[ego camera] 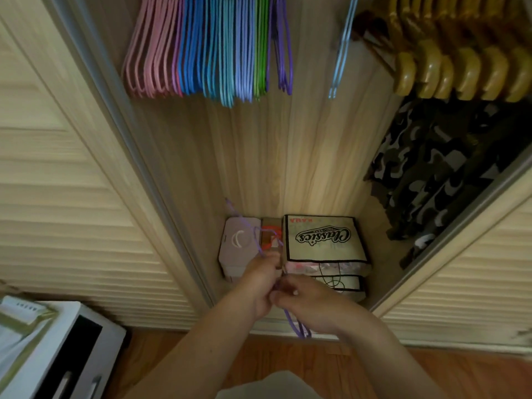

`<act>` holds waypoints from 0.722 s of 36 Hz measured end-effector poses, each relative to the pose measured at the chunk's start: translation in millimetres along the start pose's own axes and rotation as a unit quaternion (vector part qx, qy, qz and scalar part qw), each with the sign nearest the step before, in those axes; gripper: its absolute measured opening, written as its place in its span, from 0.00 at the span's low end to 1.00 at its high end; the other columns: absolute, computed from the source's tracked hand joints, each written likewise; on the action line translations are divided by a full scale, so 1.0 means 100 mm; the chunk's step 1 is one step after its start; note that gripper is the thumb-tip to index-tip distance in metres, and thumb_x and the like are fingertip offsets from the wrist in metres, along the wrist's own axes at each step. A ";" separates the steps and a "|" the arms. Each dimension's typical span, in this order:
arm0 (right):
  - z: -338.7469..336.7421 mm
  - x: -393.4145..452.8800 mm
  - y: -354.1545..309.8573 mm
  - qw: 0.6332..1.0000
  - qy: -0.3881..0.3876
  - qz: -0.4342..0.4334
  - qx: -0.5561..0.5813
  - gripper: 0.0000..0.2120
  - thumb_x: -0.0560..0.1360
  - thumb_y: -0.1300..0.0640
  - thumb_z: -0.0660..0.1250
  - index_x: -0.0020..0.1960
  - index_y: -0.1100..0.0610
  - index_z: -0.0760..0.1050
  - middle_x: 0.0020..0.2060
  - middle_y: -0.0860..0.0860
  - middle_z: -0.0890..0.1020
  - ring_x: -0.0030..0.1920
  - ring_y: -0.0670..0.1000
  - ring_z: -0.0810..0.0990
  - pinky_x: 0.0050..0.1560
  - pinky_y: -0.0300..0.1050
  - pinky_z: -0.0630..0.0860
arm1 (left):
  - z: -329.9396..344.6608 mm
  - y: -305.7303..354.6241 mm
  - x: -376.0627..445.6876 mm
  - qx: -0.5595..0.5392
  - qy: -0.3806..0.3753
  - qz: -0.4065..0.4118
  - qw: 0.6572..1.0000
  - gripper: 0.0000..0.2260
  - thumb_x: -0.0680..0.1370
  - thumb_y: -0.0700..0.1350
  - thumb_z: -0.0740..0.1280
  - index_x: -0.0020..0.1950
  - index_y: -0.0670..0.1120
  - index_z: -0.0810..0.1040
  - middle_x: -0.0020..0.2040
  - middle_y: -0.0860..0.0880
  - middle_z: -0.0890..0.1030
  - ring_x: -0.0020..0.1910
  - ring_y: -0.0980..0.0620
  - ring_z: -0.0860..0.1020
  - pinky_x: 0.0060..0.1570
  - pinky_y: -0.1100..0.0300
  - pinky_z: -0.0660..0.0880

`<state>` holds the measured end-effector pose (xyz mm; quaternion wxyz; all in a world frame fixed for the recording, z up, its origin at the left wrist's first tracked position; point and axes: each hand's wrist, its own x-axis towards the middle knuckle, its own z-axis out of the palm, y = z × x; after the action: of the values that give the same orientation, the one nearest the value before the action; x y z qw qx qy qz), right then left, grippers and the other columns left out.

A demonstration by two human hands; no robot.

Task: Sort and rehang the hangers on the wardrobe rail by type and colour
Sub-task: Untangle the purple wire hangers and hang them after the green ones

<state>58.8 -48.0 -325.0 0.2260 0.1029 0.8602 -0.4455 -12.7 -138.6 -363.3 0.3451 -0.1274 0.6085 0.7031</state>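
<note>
1. Left hand point(259, 286) and right hand point(308, 303) both pinch thin purple wire hangers point(298, 326) low before the wardrobe floor.
2. Pink, blue, green wire hangers point(201, 47) hang above, grouped.

Hangers ran pink point(149, 53), blue point(191, 47), teal point(221, 53), lilac point(243, 53), green point(260, 47), purple point(283, 50). Wooden hangers point(460, 70) were golden-brown. Hanging garment point(437, 168) bore grey-black camouflage. Box point(325, 240) was cream with black lettering. Floor point(359, 364) was orange-brown.

I'm seeing dim, warm light brightening the wardrobe back panel point(288, 156); edges are bending, and everything is blurring softly.
</note>
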 end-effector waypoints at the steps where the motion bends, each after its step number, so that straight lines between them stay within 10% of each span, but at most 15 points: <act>1: 0.04 0.00 0.01 1.000 0.006 0.006 -0.005 0.14 0.77 0.47 0.63 0.55 0.54 0.79 0.51 0.57 0.83 0.54 0.58 0.80 0.52 0.51 0.76 | 0.02 0.00 -0.01 0.003 0.006 0.003 1.000 0.11 0.85 0.40 0.60 0.47 0.46 0.79 0.32 0.50 0.83 0.36 0.50 0.76 0.24 0.65 0.72; 7: -0.07 0.15 0.18 0.997 0.071 0.020 0.025 0.11 0.80 0.54 0.58 0.52 0.54 0.79 0.44 0.52 0.81 0.34 0.47 0.76 0.32 0.42 0.71 | 0.09 0.03 0.03 0.025 -0.029 -0.027 0.999 0.13 0.82 0.47 0.66 0.64 0.42 0.77 0.46 0.47 0.81 0.40 0.50 0.79 0.39 0.58 0.77; 11: -0.17 0.21 0.29 0.972 0.108 0.070 0.197 0.11 0.81 0.54 0.58 0.51 0.49 0.79 0.48 0.49 0.83 0.45 0.52 0.81 0.43 0.48 0.81 | 0.11 0.04 -0.03 0.108 -0.083 0.003 0.991 0.07 0.84 0.50 0.63 0.59 0.50 0.79 0.53 0.50 0.82 0.53 0.52 0.81 0.61 0.49 0.76; 19: -0.38 0.26 0.27 0.941 0.172 0.047 0.288 0.13 0.82 0.59 0.58 0.53 0.57 0.81 0.39 0.55 0.74 0.39 0.57 0.75 0.28 0.43 0.65 | -0.14 0.60 -0.16 0.206 0.055 0.236 0.948 0.12 0.83 0.38 0.63 0.59 0.54 0.79 0.56 0.55 0.81 0.54 0.61 0.79 0.59 0.65 0.76; 22: -0.58 0.23 0.06 0.926 0.203 0.010 0.318 0.14 0.84 0.55 0.58 0.54 0.52 0.82 0.39 0.54 0.76 0.41 0.60 0.79 0.28 0.45 0.70 | -0.28 1.03 -0.27 0.243 0.114 0.377 0.887 0.13 0.83 0.37 0.63 0.59 0.54 0.80 0.56 0.55 0.82 0.52 0.64 0.79 0.47 0.77 0.73; 26: -0.91 0.20 -0.37 0.918 0.281 -0.069 0.270 0.14 0.84 0.51 0.56 0.56 0.48 0.81 0.47 0.50 0.80 0.45 0.53 0.80 0.37 0.45 0.75 | -0.41 1.69 -0.50 0.292 0.163 0.564 0.755 0.15 0.80 0.35 0.64 0.58 0.53 0.80 0.55 0.54 0.79 0.54 0.60 0.79 0.55 0.68 0.74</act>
<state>0.1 3.7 -262.8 -0.0932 0.2216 0.7399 -0.6283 -94.2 -197.1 -212.1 -0.1983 0.2333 0.7930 0.5267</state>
